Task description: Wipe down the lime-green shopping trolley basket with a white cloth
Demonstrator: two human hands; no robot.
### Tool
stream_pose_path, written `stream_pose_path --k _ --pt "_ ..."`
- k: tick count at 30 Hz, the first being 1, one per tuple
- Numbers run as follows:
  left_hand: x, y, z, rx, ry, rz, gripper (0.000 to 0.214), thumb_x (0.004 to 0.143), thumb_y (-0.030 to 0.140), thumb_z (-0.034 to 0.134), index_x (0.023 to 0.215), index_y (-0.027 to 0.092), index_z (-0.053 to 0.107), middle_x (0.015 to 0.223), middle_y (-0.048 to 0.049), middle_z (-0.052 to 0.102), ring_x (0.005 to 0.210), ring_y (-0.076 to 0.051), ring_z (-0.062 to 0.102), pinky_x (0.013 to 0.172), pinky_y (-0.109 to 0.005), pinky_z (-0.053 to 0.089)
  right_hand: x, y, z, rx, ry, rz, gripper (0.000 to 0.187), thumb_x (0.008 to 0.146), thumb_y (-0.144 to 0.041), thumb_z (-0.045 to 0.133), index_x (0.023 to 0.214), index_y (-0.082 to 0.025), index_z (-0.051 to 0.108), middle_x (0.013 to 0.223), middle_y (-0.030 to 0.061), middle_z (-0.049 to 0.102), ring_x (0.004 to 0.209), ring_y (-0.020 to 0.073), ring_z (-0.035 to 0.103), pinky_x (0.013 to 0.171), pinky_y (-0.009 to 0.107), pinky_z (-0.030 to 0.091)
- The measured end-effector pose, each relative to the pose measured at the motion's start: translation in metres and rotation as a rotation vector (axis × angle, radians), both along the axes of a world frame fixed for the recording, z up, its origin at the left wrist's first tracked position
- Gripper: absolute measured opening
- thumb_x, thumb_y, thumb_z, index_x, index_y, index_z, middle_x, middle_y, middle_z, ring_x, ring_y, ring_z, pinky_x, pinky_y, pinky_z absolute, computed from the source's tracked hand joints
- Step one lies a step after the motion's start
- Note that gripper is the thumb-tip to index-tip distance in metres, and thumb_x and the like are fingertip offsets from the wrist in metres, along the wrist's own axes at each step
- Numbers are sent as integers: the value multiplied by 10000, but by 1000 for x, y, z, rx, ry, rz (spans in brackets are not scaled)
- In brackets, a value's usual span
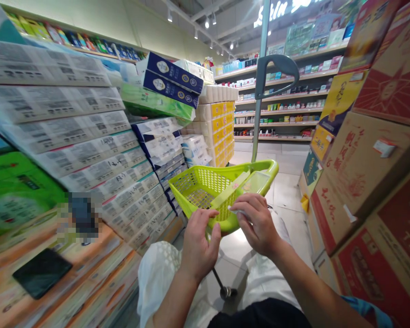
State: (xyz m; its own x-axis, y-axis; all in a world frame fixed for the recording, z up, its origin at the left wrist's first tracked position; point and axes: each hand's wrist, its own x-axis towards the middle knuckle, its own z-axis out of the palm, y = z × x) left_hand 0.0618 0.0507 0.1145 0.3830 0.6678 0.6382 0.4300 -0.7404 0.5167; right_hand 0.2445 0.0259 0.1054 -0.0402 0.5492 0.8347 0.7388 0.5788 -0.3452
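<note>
- Supermarket aisle between tissue packs (99,150) and cardboard cartons (362,173).
- Left hand (198,243) loosely curled, empty, beside green basket (191,182).
- Right hand (256,223) pinching clear packet (251,182) over it.

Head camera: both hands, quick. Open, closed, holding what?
Left hand: open, fingers bent, empty, at the near rim of the bright green plastic mesh basket.
Right hand: closed on a small pale flat item; its kind cannot be told.

Shop aisle: stocked wall shelves (287,95), stacked cartons (362,168), pale tiled floor (287,187), ceiling spotlights (208,22).
</note>
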Motion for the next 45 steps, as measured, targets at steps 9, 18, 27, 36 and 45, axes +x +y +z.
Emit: stream_pose_path --k 9,18,27,36,45 --pt "9 -20 4 81 42 9 391 845 226 516 1230 225 448 1015 -60 566 952 -211 572 860 -377 489 18 15 7 -15 67 -157 181 884 -188 471 950 -222 636 977 52 624 967 212 563 902 392 398" --pt "11 -19 -4 107 61 63 308 818 204 542 1124 215 511 989 -64 545 928 -211 553 822 -367 503 0 3 6 -18 -63 18 179 856 -158 505 954 -230 636 975 37 628 987 203 556 914 376 406" --pt "14 -18 -12 190 16 78 277 804 200 552 1079 205 517 937 -62 525 881 -210 540 788 -375 500 -2 11 -7 83 238 -175 194 882 -174 452 947 -225 627 998 65 594 1015 229 549 931 436 426" --pt "1 -20 -11 91 -89 66 201 830 204 500 1024 209 552 905 -54 503 829 -183 527 589 -253 483 -8 12 -28 220 209 -129 251 871 -138 473 1050 -254 605 1079 70 572 1084 236 537 980 477 429" --pt "-3 -19 -14 89 -143 72 181 845 223 474 998 205 568 882 -54 504 817 -182 522 566 -246 479 -37 7 -39 218 410 -172 250 899 -122 432 1068 -246 567 1145 82 509 1202 251 458 1064 547 354"
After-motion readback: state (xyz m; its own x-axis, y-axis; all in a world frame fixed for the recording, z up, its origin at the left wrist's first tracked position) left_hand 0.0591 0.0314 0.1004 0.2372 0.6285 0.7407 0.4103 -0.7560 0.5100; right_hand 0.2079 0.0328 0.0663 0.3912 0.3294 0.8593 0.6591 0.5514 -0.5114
